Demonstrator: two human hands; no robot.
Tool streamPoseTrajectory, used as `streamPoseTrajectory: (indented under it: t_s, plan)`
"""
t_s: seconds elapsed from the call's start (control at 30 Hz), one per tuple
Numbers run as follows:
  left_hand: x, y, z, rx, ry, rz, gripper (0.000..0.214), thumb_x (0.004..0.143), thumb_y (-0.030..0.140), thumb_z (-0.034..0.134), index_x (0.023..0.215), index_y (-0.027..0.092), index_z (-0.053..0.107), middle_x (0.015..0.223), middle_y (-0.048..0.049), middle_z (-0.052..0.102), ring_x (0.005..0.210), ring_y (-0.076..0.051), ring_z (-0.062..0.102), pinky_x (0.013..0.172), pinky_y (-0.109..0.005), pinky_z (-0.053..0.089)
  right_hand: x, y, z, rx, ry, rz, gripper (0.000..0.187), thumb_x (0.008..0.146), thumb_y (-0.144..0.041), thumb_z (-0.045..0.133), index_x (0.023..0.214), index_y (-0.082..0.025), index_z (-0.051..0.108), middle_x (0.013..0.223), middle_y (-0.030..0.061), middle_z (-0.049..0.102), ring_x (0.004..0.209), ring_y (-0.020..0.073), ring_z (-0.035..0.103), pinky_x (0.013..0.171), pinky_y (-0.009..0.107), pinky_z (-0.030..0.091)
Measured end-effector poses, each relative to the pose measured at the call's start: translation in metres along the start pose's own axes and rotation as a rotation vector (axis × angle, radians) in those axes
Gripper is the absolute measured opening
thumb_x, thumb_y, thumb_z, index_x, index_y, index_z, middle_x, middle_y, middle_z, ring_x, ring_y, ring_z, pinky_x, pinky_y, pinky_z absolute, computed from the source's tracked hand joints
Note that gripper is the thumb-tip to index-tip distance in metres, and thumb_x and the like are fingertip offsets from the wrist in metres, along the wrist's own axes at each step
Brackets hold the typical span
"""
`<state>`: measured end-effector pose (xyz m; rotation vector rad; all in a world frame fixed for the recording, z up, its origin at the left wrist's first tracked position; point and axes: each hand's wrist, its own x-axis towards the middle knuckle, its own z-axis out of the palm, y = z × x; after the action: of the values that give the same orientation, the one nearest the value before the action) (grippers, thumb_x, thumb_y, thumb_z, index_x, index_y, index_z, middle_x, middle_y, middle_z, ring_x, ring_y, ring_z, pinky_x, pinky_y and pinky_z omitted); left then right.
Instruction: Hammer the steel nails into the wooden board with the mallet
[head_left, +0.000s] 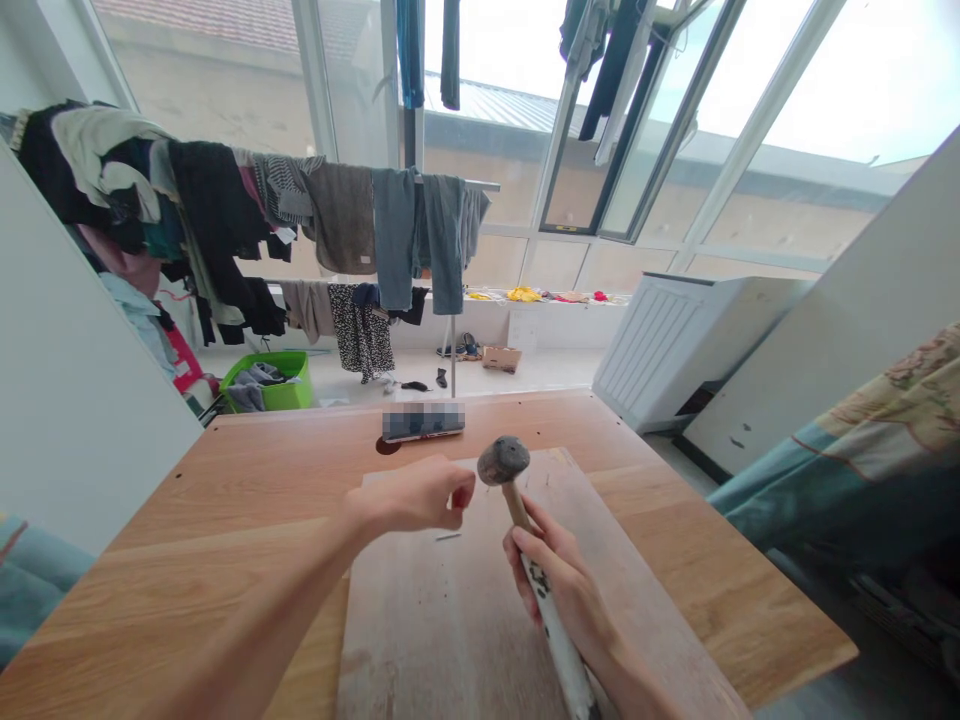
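My right hand [551,570] is wrapped round the handle of a hammer [504,460], whose dark, rounded head is raised over a wooden board [420,630]. The handle is pale wood near the head and white with dark spots lower down. To the left of the hammer head, my left hand [424,493] is closed above the board, thumb and forefinger curled together. What it pinches, if anything, cannot be made out. A loose nail [448,536] lies on the board just below this hand. Several thin nails [547,480] stand upright near the board's far edge, partly behind the hammer.
The board rests on a wooden table [225,540]. A blurred-out dark object [424,421] lies at the table's far side. Beyond are a drying rack with clothes [341,215], a green basket [289,385] and a white washboard-like cabinet [675,340]. A curtain [847,450] hangs at right.
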<state>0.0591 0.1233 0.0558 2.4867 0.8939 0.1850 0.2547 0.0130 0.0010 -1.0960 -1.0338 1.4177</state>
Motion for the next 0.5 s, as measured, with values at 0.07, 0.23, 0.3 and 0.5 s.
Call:
streamPoseTrajectory:
  t_s: [0.07,0.23,0.3,0.5]
  plan:
    - [-0.003,-0.021,0.010,-0.210,0.166,0.022,0.025,0.075,0.015,0.063,0.100,0.020,0.066,0.078,0.0025,0.068,0.066,-0.012,0.060,0.059,-0.020,0.044,-0.001,-0.001,0.000,-0.003,0.004,-0.013,0.057,0.088,-0.045,0.062,0.139,-0.020,0.048,0.072,-0.0058,0.056,0.033,0.0037,0.043,0.027,0.014,0.035]
    - [-0.017,-0.054,0.048,-0.362,0.534,-0.112,0.015,0.088,0.025,0.056,0.095,0.018,0.068,0.083,0.0004,0.070,0.064,-0.010,0.055,0.061,-0.020,0.044,0.000,-0.002,0.000,-0.013,-0.021,-0.029,0.053,0.091,-0.042,0.060,0.137,-0.020,0.048,0.073,-0.0059,0.056,0.033,0.0029,0.043,0.028,0.014,0.034]
    - [-0.022,-0.055,0.055,-0.350,0.561,-0.130,0.014,0.088,0.026,0.057,0.091,0.018,0.068,0.082,0.0007,0.070,0.064,-0.010,0.055,0.061,-0.020,0.044,0.001,-0.001,0.000,-0.013,-0.023,-0.031,0.052,0.091,-0.043,0.060,0.136,-0.019,0.050,0.073,-0.0058,0.055,0.033,0.0030,0.043,0.028,0.014,0.035]
    - [-0.027,-0.053,0.057,-0.331,0.549,-0.110,0.011,0.086,0.021,0.059,0.089,0.020,0.069,0.082,0.0027,0.071,0.061,-0.009,0.055,0.061,-0.020,0.043,0.000,-0.001,0.001,-0.027,-0.036,-0.023,0.053,0.090,-0.044,0.060,0.136,-0.019,0.048,0.072,-0.0059,0.056,0.033,0.0029,0.043,0.028,0.014,0.033]
